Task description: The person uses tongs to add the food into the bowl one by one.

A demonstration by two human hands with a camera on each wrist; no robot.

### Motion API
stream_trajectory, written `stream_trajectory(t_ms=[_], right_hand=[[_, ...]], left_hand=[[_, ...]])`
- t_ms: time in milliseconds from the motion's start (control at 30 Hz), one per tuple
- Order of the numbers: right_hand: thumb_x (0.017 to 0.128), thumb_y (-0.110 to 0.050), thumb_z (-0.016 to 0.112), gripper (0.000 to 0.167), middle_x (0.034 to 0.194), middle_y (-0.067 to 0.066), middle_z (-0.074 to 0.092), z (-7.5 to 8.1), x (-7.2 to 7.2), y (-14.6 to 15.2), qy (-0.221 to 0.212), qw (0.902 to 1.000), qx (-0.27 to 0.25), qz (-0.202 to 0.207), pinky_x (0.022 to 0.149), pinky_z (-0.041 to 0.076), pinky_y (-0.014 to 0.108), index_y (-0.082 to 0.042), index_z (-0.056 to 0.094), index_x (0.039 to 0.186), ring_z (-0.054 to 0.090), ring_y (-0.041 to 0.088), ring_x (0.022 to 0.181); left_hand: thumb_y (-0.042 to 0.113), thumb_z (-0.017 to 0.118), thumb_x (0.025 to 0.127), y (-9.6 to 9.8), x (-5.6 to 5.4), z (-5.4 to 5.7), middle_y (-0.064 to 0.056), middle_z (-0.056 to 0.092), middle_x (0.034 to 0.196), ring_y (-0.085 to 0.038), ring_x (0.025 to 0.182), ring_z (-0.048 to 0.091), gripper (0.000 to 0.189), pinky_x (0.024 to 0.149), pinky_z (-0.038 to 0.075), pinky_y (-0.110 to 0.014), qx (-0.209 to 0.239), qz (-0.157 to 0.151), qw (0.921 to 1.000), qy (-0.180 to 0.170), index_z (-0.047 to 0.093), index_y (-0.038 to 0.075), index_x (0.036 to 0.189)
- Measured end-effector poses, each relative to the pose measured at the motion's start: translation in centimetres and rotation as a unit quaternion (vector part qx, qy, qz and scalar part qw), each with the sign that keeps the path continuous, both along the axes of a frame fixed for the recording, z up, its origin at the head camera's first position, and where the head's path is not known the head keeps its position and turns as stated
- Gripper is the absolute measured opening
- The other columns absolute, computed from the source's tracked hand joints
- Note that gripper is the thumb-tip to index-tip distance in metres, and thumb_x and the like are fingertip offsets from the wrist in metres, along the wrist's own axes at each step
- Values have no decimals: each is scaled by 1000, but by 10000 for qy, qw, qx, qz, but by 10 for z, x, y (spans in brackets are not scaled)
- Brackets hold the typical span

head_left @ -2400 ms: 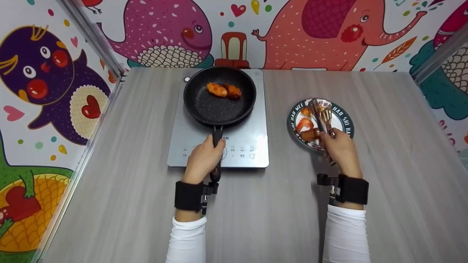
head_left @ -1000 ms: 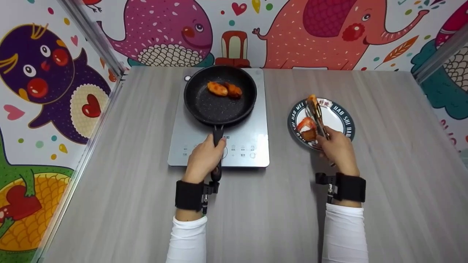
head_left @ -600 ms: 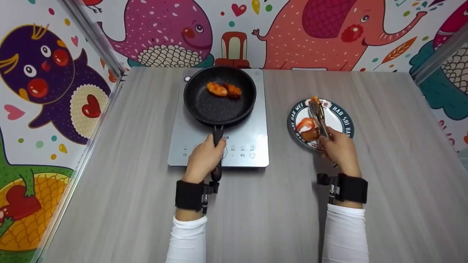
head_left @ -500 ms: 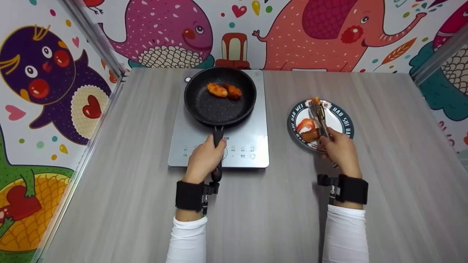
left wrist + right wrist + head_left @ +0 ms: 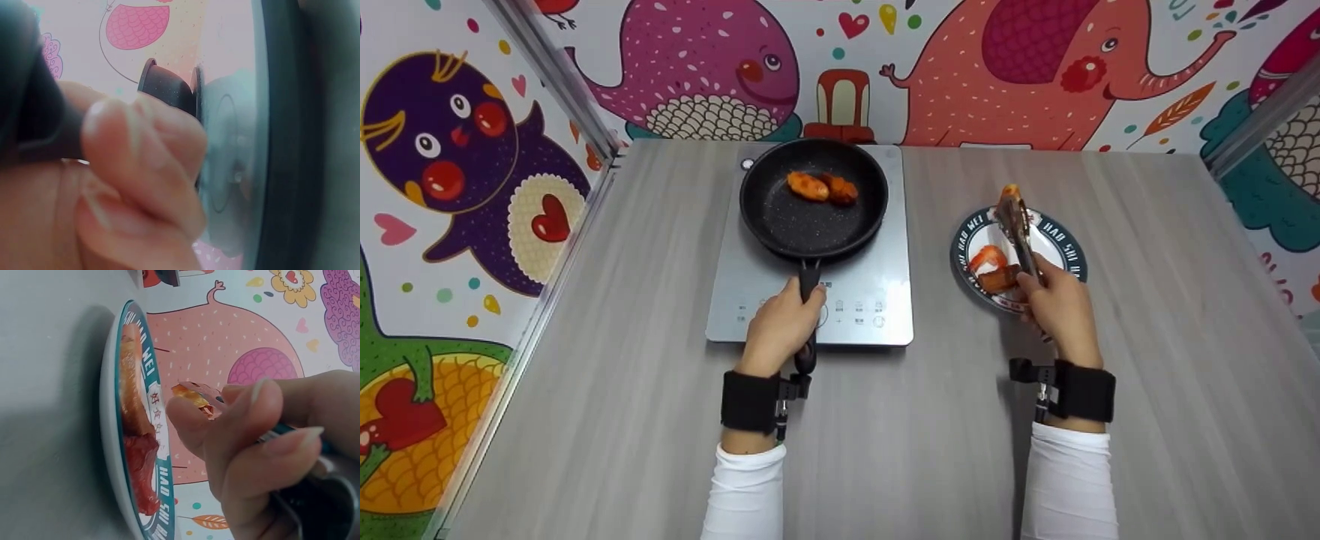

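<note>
In the head view my left hand [image 5: 780, 322] grips the black handle [image 5: 808, 279] of a frying pan [image 5: 814, 229]. Two browned pieces of food, one orange [image 5: 808, 186] and one darker [image 5: 841, 190], lie in the pan. My right hand [image 5: 1061, 307] holds metal tongs [image 5: 1015, 225] over a plate [image 5: 1069, 234]. Pinched in the tongs' tips is a yellow-orange piece of food [image 5: 1010, 191], which the right wrist view shows raised off the plate. A red-orange piece [image 5: 988, 259] and a brown oblong piece [image 5: 999, 278] rest on the plate's left side.
The pan sits on a silver induction cooktop [image 5: 885, 262] with a control panel at its near end. Patterned walls [image 5: 840, 75] with cartoon animals border the grey wood-grain table [image 5: 900, 435] at the back and sides.
The tongs, spread over the plate at first, have closed on the yellow-orange piece and lifted it; it dipped briefly, then rose again. My left hand and the pan stay put.
</note>
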State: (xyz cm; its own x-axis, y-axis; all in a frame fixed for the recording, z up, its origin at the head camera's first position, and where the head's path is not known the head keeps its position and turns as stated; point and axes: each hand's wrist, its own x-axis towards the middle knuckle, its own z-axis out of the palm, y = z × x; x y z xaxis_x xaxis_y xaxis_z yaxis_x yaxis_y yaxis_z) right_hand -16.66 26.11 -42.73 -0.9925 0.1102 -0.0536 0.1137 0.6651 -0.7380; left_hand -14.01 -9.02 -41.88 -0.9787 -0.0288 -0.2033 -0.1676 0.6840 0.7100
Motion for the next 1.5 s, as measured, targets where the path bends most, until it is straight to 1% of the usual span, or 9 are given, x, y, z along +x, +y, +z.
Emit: stream_trajectory(t_ms=[133, 267, 500, 633, 767, 933, 1133, 1367, 1500], right_hand=[[92, -31, 49, 46, 78, 17, 61, 4, 0, -4, 142, 9999, -2, -26, 37, 42, 33, -19, 40, 135, 53, 18, 43], [91, -31, 50, 46, 76, 16, 61, 9, 2, -10, 249, 9997, -74, -39, 36, 41, 34, -20, 40, 135, 53, 20, 43], [91, -28, 50, 45, 72, 14, 61, 17, 4, -24, 361, 9991, -231, 64, 34, 40, 34, -26, 40, 134, 56, 31, 46], [90, -31, 51, 45, 74, 12, 63, 23, 5, -36, 407, 9985, -342, 137, 33, 40, 34, -30, 40, 133, 55, 27, 43], [90, -32, 51, 44, 72, 8, 64, 26, 7, -46, 581, 9974, -333, 277, 30, 38, 34, -30, 41, 133, 53, 24, 40], [91, -29, 51, 45, 72, 7, 63, 31, 10, -60, 901, 9945, -112, 529, 30, 37, 32, -23, 41, 134, 51, 19, 37], [90, -25, 53, 45, 72, 1, 63, 36, 14, -82, 1238, 9880, -151, 910, 29, 37, 30, -21, 42, 134, 49, 14, 35], [89, -23, 55, 45, 71, -2, 64, 33, 17, -111, 1309, 9825, -153, 1319, 30, 37, 29, -23, 43, 133, 48, 10, 33], [89, -23, 56, 44, 68, 2, 65, 30, 17, -123, 1451, 9783, 3, 1479, 36, 39, 29, -18, 45, 131, 47, 9, 32]], left_hand=[[50, 35, 90, 0, 0, -1, -4, 51, 62, -18, 45, 48, 35, 45, 35, -31, -20, -19, 10000, 20, 48, 18, 87], [49, 36, 90, 0, 0, -1, -4, 51, 63, -19, 48, 48, 34, 47, 35, -32, -26, -6, 10000, 18, 48, 18, 86], [48, 37, 90, 0, 0, 0, -2, 54, 64, -20, 52, 50, 34, 49, 37, -32, 111, 3, 9999, -4, 49, 17, 86], [47, 37, 91, 1, 0, 0, -1, 58, 60, -20, 50, 52, 34, 49, 37, -33, 223, 2, 9997, -25, 50, 16, 85], [46, 36, 91, 1, 0, 0, 0, 58, 56, -20, 49, 53, 34, 48, 37, -33, 236, 4, 9997, -28, 50, 16, 84], [47, 36, 91, 2, 0, 1, 0, 58, 56, -20, 49, 54, 33, 48, 38, -33, 231, 25, 9997, -69, 50, 17, 84], [46, 37, 91, 1, 1, 2, 0, 58, 57, -20, 49, 54, 33, 48, 38, -33, 235, 29, 9997, -110, 50, 17, 85], [46, 37, 91, 1, 2, 2, 0, 59, 57, -20, 48, 54, 33, 48, 38, -34, 336, -1, 9994, -117, 49, 17, 85], [47, 36, 91, 2, 1, 2, 0, 59, 58, -20, 47, 54, 34, 48, 39, -33, 344, 13, 9993, -109, 50, 17, 85]])
